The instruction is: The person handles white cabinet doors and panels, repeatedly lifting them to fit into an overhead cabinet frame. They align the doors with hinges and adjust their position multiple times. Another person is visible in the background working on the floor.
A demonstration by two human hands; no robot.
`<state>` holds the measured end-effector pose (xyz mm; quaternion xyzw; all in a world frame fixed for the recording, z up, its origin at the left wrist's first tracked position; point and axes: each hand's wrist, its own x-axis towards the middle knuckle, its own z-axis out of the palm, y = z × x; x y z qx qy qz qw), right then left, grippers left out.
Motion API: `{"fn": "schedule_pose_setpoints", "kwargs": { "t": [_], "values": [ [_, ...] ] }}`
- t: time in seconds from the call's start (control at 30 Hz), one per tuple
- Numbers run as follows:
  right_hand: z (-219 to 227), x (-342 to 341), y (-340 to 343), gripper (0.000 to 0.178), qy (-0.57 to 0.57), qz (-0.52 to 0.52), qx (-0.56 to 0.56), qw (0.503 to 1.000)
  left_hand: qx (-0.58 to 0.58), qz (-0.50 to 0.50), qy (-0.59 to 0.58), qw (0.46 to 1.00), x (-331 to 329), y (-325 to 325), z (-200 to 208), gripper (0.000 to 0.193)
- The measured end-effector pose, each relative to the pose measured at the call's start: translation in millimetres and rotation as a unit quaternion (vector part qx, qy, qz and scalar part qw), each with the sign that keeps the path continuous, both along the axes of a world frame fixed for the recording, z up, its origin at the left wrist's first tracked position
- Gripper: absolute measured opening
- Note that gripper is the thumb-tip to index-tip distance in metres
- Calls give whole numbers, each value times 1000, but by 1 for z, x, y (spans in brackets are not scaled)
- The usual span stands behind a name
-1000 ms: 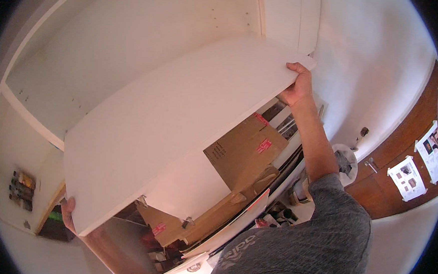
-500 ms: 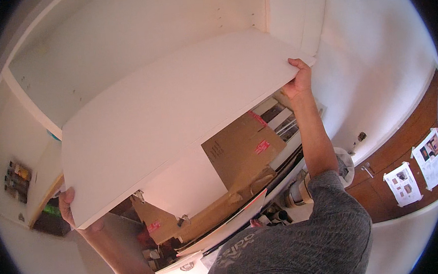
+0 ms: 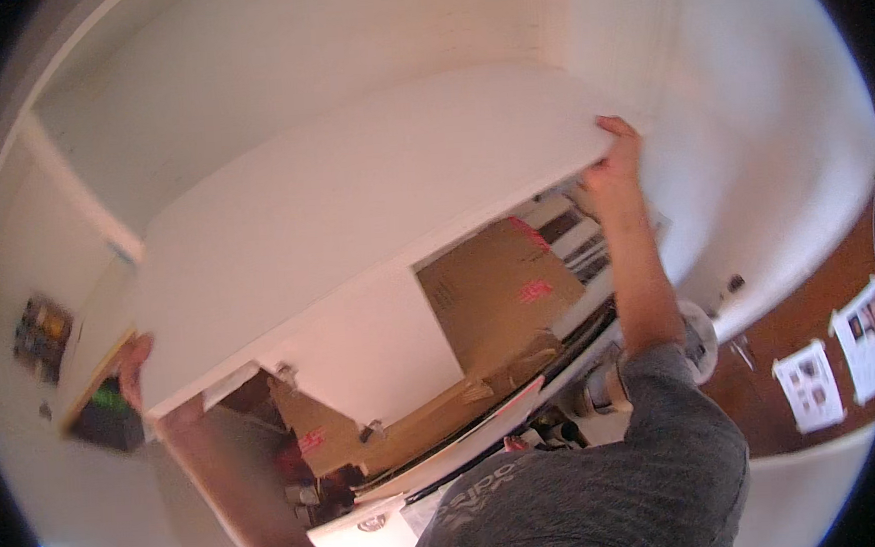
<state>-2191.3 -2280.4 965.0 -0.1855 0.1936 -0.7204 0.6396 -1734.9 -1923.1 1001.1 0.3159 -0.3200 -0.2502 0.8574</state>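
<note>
A wide white shelf board (image 3: 374,217) lies across the inside of a white cabinet (image 3: 285,72), its long front edge toward me. My left hand (image 3: 141,377) grips the board's near left corner, the thumb up at its side edge and the other fingers hidden beneath. At the right end, my right hand (image 3: 614,152) clasps the front corner with the thumb on top and fingers under. Below the board hangs a white cabinet door (image 3: 382,352) with metal hinges (image 3: 370,431).
Under the board are a flattened cardboard box (image 3: 489,300) with pink tape and several cans or pots (image 3: 600,389). A cabinet upright (image 3: 77,190) stands at the left. Printed sheets (image 3: 810,386) are taped to a brown wooden surface at the right.
The board's left end has risen slightly, together with my left hand. My right hand appears a little further right. The whole view has shifted somewhat and is blurred.
</note>
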Motion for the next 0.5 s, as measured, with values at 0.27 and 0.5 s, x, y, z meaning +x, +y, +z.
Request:
{"fn": "schedule_pose_setpoints", "kwargs": {
  "t": [0.27,0.5],
  "values": [
    [-18,-44,-32,34,50,16,-29,998,24,-36,47,998,-30,-14,8,25],
    [-10,-34,-30,35,72,14,-26,997,2,-92,98,991,-30,-18,11,9]
  ]
}}
